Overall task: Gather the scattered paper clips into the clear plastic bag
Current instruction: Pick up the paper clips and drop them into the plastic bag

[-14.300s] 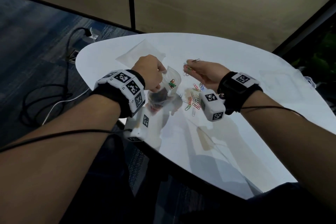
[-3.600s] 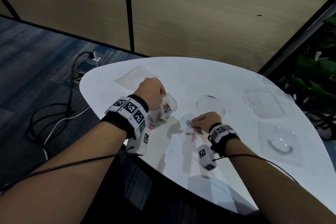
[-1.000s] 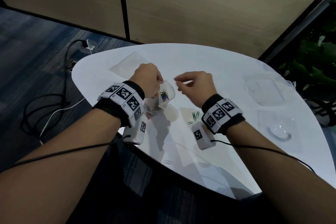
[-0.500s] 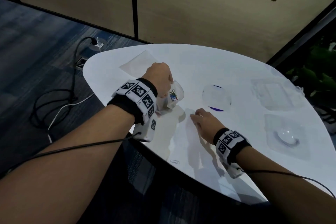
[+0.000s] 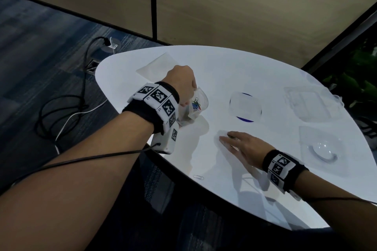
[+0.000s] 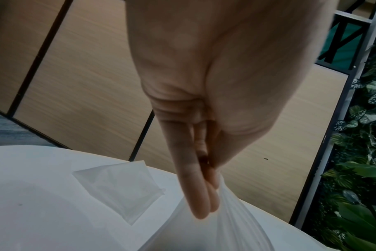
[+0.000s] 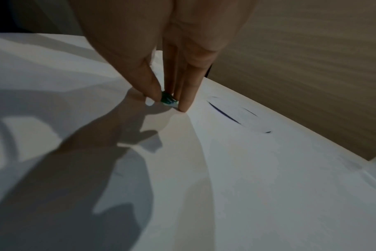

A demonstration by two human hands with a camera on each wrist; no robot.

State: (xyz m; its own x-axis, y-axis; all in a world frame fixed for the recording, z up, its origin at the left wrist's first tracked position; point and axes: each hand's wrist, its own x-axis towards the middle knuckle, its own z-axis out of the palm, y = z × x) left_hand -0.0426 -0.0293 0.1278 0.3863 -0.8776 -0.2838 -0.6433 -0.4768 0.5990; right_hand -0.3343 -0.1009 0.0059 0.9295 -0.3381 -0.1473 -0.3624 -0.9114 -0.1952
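Note:
My left hand [image 5: 184,87] holds the clear plastic bag [image 5: 199,108] upright off the white table [image 5: 224,67], pinching its rim between thumb and fingers [image 6: 201,203]. Several coloured paper clips [image 5: 195,104] lie inside the bag. My right hand [image 5: 225,138] lies low on the table right of the bag. In the right wrist view, its thumb and fingers [image 7: 184,105] pinch a few green paper clips [image 7: 167,99] against the tabletop. One pale paper clip [image 5: 199,177] lies alone near the table's front edge.
A second flat clear bag [image 5: 157,67] lies at the far left of the table. A clear square lid over a dark blue ring [image 5: 244,107] sits mid-table. Two clear plastic trays [image 5: 312,104] occupy the right side. Cables [image 5: 61,108] trail on the floor at left.
My right hand has dropped from beside the bag's mouth to the tabletop and closed its fingertips on the green clips. My left hand keeps holding the bag.

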